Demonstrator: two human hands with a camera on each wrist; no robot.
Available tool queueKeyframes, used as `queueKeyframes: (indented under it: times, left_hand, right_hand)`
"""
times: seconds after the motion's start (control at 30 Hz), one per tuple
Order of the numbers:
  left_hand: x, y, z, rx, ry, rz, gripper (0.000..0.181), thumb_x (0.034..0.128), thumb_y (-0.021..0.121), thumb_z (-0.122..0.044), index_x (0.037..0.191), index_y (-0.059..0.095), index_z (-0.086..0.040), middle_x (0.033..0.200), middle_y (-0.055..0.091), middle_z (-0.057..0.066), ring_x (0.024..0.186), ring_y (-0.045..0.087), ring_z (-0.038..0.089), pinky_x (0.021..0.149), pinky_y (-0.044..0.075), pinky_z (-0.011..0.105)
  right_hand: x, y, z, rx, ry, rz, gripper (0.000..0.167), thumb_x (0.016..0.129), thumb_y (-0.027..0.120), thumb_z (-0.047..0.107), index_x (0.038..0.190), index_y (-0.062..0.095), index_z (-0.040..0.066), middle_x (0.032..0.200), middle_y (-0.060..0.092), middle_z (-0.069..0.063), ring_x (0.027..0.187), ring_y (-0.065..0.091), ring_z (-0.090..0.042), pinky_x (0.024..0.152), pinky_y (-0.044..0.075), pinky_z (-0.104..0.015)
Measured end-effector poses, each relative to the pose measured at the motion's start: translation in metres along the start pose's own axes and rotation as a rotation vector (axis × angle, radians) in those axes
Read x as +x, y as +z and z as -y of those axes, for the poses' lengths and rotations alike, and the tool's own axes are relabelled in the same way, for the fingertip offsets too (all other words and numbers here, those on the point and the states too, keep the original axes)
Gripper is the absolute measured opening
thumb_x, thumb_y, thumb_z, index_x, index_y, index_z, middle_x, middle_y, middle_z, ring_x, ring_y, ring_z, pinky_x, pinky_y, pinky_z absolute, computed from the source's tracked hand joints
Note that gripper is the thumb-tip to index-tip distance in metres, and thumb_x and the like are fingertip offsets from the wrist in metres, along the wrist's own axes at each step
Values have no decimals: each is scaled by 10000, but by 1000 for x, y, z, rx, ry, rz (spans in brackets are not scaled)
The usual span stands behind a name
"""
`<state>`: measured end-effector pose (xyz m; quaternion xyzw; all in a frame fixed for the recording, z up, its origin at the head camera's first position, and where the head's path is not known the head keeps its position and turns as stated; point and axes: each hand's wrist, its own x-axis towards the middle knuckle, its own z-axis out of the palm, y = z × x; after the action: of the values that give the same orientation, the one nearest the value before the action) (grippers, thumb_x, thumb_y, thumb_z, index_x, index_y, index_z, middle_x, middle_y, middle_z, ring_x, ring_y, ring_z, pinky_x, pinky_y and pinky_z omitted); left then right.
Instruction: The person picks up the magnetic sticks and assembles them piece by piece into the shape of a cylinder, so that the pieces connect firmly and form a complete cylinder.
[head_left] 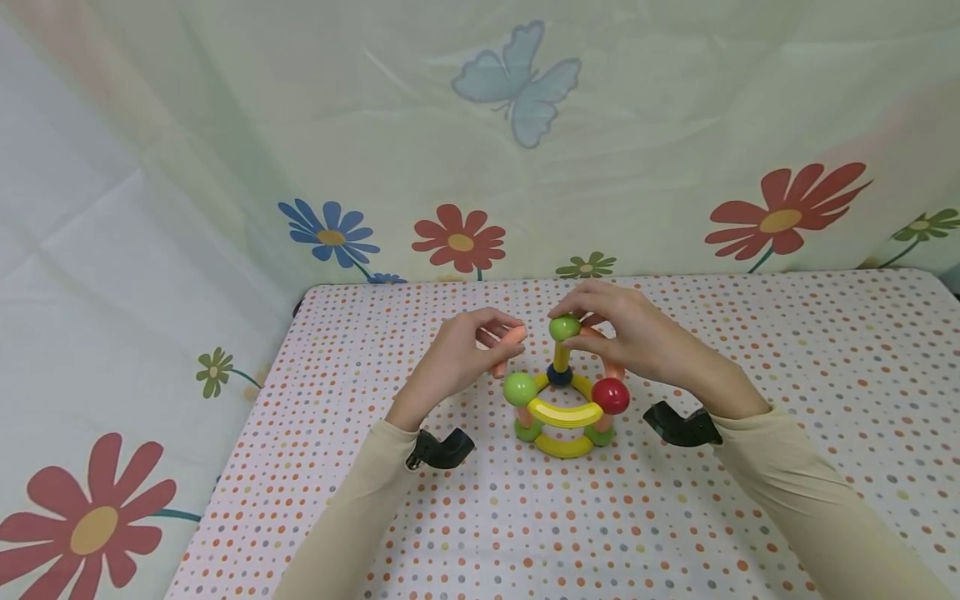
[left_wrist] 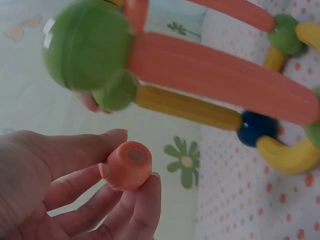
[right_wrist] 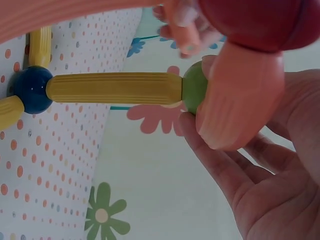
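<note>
My left hand [head_left: 456, 352] holds a short orange magnetic rod [head_left: 510, 348] between thumb and fingers, apart from the frame; its round end [left_wrist: 134, 157] faces the left wrist camera. With my right hand [head_left: 637, 337] I pinch a green ball [head_left: 564, 327] on top of an upright yellow rod [right_wrist: 117, 88]. That rod stands on a dark blue ball [head_left: 559, 375] at the back of the ball-and-rod frame. A curved orange rod [right_wrist: 240, 100] reaches from the red ball [head_left: 611, 396] towards my right hand and partly covers the green ball in the right wrist view.
At the front of the frame, a curved yellow rod [head_left: 565, 414] links another green ball [head_left: 520, 389] to the red one. Below it lies a lower yellow rod [head_left: 564, 447]. The dotted tabletop [head_left: 465, 533] meets a flowered cloth backdrop [head_left: 637, 167] behind.
</note>
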<state>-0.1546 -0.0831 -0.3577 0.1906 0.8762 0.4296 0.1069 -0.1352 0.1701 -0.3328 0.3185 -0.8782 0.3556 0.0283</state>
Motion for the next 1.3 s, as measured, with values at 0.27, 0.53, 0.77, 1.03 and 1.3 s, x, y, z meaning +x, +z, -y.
queueKeyframes:
  times: [0.27,0.53,0.77,1.03,1.3]
  left_hand:
    - [11,-2,-20,-36,62,91,288,983,767,-225,1229,738,-78,1084,737,38,876,683,168,685,553,272]
    - [17,-5,-9,-221,31,193,323,1004,738,-250,1268,719,-65,869,698,77,766,654,204,722,545,310]
    - [21,-9,1,-395,-44,264,353,1061,640,-207,1348,673,-3,1163,711,114,967,664,213,842,603,374]
    - [22,-11,4,-477,-66,288,330,1040,668,-177,1323,699,-11,1177,742,97,971,711,187,852,608,369]
    - [22,-11,0,-473,-94,273,317,1032,680,-152,1312,709,-5,1160,752,114,941,724,186,871,611,447]
  right_hand:
    - [-2,1,-2,18,-5,-16,359,848,836,-43,1181,724,31,1158,678,-86,1009,693,-256,863,611,-451]
    - [-3,3,-4,-8,-27,-42,366,843,840,-49,1173,711,42,1177,674,-87,1051,660,-273,868,599,-470]
    - [-11,6,35,-152,-263,-208,346,815,860,-48,1114,734,69,1186,641,-60,1122,605,-253,886,564,-462]
    - [-18,39,64,-253,-376,-96,289,824,881,52,1058,726,118,1139,631,5,1008,606,-151,881,498,-410]
    - [-17,51,61,-250,-288,-167,292,784,900,37,1004,742,149,1076,646,40,998,611,-133,911,415,-525]
